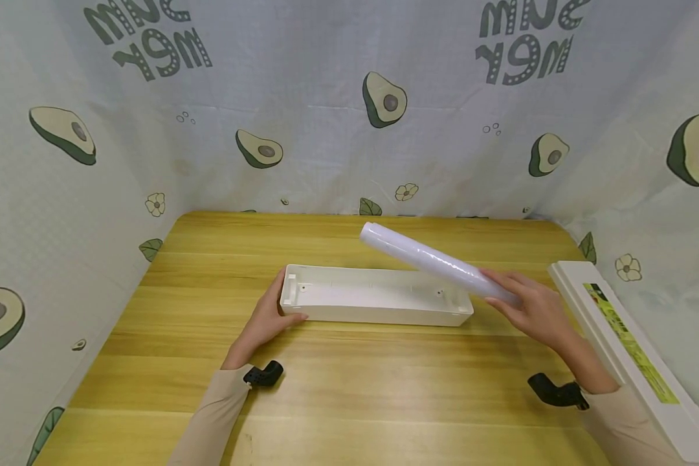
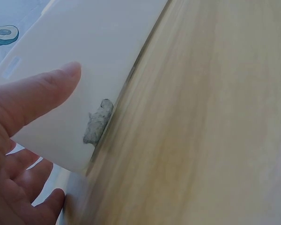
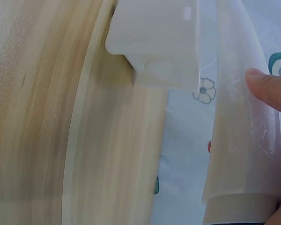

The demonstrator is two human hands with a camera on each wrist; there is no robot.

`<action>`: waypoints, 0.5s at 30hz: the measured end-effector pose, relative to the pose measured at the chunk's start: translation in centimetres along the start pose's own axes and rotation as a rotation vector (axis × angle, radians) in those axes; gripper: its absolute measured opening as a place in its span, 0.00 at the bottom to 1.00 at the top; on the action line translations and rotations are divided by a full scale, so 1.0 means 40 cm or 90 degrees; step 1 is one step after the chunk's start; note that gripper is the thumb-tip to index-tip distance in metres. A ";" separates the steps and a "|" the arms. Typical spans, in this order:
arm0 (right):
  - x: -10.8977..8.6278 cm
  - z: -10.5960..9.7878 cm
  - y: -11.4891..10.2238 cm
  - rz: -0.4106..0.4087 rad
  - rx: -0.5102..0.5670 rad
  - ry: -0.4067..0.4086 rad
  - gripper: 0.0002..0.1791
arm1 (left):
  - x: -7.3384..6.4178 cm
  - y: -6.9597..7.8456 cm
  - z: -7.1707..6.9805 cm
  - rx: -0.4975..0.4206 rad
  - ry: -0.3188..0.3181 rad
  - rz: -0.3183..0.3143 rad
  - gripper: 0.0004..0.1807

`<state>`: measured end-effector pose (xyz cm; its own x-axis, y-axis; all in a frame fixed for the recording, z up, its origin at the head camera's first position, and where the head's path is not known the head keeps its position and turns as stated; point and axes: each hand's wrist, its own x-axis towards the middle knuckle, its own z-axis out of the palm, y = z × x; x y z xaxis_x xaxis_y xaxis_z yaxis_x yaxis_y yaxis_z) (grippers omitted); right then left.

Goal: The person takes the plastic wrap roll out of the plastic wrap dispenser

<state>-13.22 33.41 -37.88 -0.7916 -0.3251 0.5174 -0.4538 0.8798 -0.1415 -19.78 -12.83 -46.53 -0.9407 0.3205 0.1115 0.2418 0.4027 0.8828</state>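
Note:
A long white plastic box (image 1: 373, 315), hollow and facing up, stands on the table. My left hand (image 1: 270, 310) grips its left end, the thumb on the front wall and the fingers behind the end. In the left wrist view a grey worn patch (image 2: 98, 123) marks the box wall (image 2: 112, 42) close to the thumb. My right hand (image 1: 527, 304) holds a roll of clear plastic film (image 1: 425, 255) near its right end. The roll slants up to the left, above the box's right part. In the right wrist view the thumb presses on the film roll (image 3: 243, 140).
A long white lid (image 1: 576, 278) with a green-yellow label (image 1: 629, 343) lies along the table's right side. The wooden table (image 1: 384, 388) meets a hanging cloth (image 1: 314, 77) printed with avocados at the back and both sides.

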 end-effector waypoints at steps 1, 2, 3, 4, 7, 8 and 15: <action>-0.001 0.000 0.000 -0.001 -0.001 0.003 0.35 | 0.000 0.000 0.000 0.001 0.000 0.002 0.58; -0.003 -0.001 0.001 -0.003 -0.002 0.007 0.34 | 0.000 0.000 0.000 0.002 0.000 0.005 0.58; -0.003 -0.002 0.002 -0.005 -0.003 0.011 0.34 | 0.001 0.001 0.000 0.003 0.001 0.008 0.58; -0.004 -0.003 0.003 -0.008 -0.004 0.016 0.34 | 0.001 0.002 -0.001 0.005 0.002 0.010 0.58; -0.010 -0.007 0.006 -0.011 -0.006 0.028 0.32 | 0.000 0.005 0.000 0.001 0.002 0.013 0.58; -0.013 -0.008 0.007 -0.010 -0.006 0.030 0.32 | 0.000 0.007 0.000 -0.001 0.000 0.011 0.58; -0.031 -0.011 0.012 0.005 -0.020 0.040 0.33 | -0.002 0.004 0.001 -0.007 0.000 0.005 0.58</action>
<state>-12.27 34.39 -38.21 -0.7674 -0.2963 0.5686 -0.4336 0.8931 -0.1200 -19.68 -12.76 -46.43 -0.9386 0.3239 0.1191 0.2471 0.3900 0.8870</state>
